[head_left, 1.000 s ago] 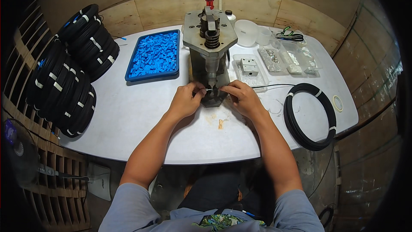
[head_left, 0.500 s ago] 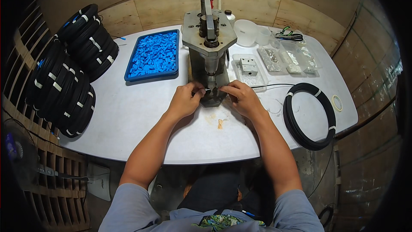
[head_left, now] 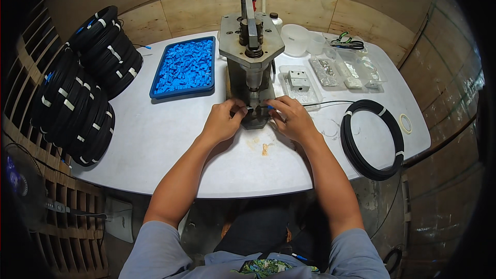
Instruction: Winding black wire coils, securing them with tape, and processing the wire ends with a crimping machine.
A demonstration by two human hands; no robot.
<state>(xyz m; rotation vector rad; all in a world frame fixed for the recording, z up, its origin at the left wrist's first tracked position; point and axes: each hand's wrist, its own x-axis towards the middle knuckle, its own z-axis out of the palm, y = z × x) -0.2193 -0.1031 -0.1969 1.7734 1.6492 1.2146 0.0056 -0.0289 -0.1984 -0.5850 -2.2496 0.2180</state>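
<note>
Both my hands work at the base of a grey metal press (head_left: pixel 251 54). To the left of its lower jaw, my left hand (head_left: pixel 225 119) is closed in a pinch. A tiny bright tip shows at its fingers, but I cannot make out what they hold. On the other side, my right hand (head_left: pixel 292 119) grips the end of a black cable (head_left: pixel 328 103), with a small blue connector (head_left: pixel 270 107) showing at the fingertips. From there the cable runs right to a coil (head_left: pixel 347 139) bound with white tape.
A blue tray (head_left: pixel 154 93) of small blue parts sits left of the press. Stacked black coils (head_left: pixel 67 103) stand far left. To the right are a metal block (head_left: pixel 298 80) in a clear tray, bags of small parts (head_left: pixel 325 71), pliers (head_left: pixel 349 44) and a tape roll (head_left: pixel 406 124).
The blue connector now shows at my right fingertips, where it was hidden before. The right fingers have shifted slightly; my left hand has hardly moved.
</note>
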